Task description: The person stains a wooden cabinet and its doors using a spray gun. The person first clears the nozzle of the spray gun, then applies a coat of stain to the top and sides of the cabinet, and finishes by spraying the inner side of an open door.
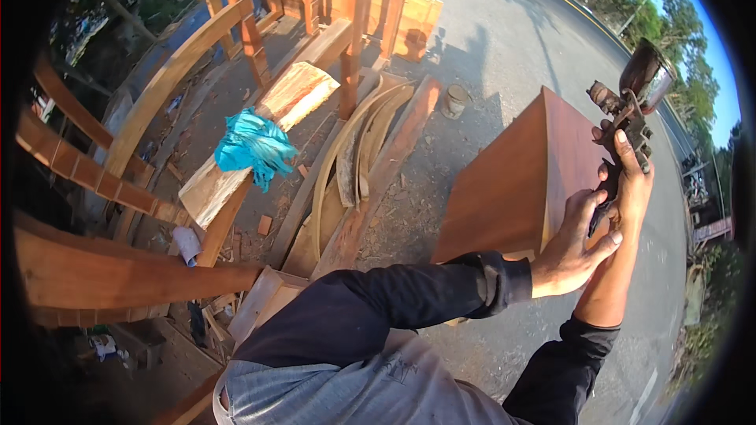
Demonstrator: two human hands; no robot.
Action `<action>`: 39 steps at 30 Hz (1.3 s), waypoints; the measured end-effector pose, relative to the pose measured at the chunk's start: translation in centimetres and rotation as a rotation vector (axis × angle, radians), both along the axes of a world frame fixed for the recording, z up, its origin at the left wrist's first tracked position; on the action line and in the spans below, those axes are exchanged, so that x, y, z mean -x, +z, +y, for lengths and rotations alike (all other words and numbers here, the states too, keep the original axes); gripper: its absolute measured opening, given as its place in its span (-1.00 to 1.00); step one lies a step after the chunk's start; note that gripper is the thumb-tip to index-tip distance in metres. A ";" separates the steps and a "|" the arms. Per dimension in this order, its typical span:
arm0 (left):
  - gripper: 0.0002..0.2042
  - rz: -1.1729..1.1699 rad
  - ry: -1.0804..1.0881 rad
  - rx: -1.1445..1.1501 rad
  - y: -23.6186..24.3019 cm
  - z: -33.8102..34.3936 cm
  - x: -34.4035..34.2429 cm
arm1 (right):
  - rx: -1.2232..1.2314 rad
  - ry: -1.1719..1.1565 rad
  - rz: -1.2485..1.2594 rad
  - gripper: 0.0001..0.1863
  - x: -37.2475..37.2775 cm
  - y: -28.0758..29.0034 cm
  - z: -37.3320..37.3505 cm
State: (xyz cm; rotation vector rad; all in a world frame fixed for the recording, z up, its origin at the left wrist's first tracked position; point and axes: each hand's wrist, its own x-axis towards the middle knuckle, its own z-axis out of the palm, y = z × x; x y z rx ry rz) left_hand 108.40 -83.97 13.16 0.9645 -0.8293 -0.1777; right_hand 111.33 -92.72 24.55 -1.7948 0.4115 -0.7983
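Observation:
At the right, a spray gun with a dark metal cup on top is held up over the road. My right hand is closed around its body and handle. Just below, my left hand is closed at the lower end of the handle, its thumb against my right wrist; some of its fingers are hidden. A reddish-brown wooden box-like piece stands to the left of the spray gun, its panels smooth and its top corner pointing away from me.
A turquoise cloth lies over a rough timber block. Curved and straight planks lie on the ground beside a small tin can. Upright wooden posts and a large beam frame the left side. Asphalt road runs behind.

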 end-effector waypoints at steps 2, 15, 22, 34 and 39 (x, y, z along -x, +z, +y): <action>-0.41 0.003 -0.051 0.002 -1.3 2.5 1.0 | -0.023 -0.044 -0.022 -0.67 2.4 -1.5 1.7; -0.25 -0.167 -0.846 -0.279 -16.1 3.7 13.9 | -0.025 -0.424 -0.031 -0.53 28.8 -9.4 -0.3; -0.35 -0.618 -1.047 -0.756 -23.1 -5.1 19.6 | -0.017 -0.579 -0.029 -0.57 41.0 -15.0 -10.4; 0.03 -0.266 -1.120 -1.055 -38.3 -28.7 39.4 | 0.126 -0.145 -0.037 -0.55 55.0 -29.1 -36.1; -0.02 -0.499 -1.114 -1.225 -39.4 -31.8 42.6 | 0.166 0.004 0.000 -0.45 57.3 -31.5 -39.5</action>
